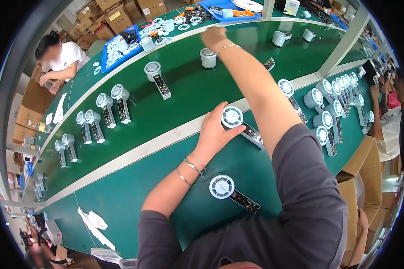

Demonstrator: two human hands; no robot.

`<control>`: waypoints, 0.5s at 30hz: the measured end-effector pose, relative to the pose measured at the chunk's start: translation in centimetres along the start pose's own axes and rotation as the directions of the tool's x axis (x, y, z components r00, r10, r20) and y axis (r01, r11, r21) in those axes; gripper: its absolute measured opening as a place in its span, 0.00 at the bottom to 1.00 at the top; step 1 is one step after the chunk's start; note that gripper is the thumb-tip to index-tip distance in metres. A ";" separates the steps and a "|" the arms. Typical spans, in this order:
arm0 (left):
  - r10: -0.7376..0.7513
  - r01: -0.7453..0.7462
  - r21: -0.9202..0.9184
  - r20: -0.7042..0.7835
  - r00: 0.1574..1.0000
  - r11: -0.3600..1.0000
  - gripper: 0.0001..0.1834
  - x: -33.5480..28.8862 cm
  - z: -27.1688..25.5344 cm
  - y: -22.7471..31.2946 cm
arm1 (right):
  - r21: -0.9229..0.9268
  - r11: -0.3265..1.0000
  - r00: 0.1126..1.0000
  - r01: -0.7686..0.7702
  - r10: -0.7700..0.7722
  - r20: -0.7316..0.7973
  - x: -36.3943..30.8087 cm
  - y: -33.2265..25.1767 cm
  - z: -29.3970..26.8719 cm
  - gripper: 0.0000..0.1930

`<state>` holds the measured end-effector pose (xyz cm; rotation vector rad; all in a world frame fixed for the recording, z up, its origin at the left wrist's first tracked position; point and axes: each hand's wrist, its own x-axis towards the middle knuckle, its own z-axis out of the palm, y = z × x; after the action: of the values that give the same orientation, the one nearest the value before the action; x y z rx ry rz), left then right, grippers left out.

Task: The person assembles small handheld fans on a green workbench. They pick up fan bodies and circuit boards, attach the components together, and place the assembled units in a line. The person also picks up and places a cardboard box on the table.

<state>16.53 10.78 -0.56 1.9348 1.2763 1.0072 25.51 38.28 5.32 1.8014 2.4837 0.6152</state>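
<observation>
My left hand (pixel 214 130) is wrapped round the pale blue head of a handheld fan (pixel 232 117) at the rail. Its opened handle, with a circuit board showing, points to the lower right, partly behind my right arm. My right hand (pixel 214 38) reaches across the belt, curled, with its fingertips hidden. Just below it stands another fan head (pixel 208 58); whether the hand touches it I cannot make out. A second handheld fan (pixel 222 186), its handle also open, lies on the green bench nearer to me.
Several fans stand along the green belt (pixel 134 134) at left, and more crowd the bench (pixel 327 103) at right. A pale metal rail (pixel 134 154) divides belt and bench. Blue trays (pixel 121 48) of parts sit beyond. An open carton (pixel 363 175) is at right; co-workers surround the line.
</observation>
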 end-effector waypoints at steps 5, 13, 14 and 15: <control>-0.074 0.105 -0.359 0.097 0.992 0.927 0.33 -0.4 -3.3 -1.1 | 0.049 0.998 0.986 0.043 -0.050 0.156 -2.7 2.3 3.3 0.20; -0.278 0.317 -0.345 0.156 0.948 0.884 0.37 -7.1 -18.3 -6.0 | -0.038 0.963 0.964 0.267 -0.267 -0.011 -3.4 -0.2 1.2 0.12; -0.308 0.351 -0.365 0.174 0.935 0.862 0.39 -8.5 -19.6 -6.1 | -0.013 0.953 0.950 0.304 -0.304 -0.075 -3.9 -1.1 0.2 0.12; -0.309 0.367 -0.407 0.203 0.929 0.836 0.39 -9.7 -20.4 -6.4 | 0.112 0.941 0.947 0.320 -0.314 -0.074 -4.6 -1.7 -1.0 0.12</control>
<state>-6.14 5.52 2.49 1.3458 1.1459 0.8772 25.28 33.36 4.75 1.3808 2.8192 0.5083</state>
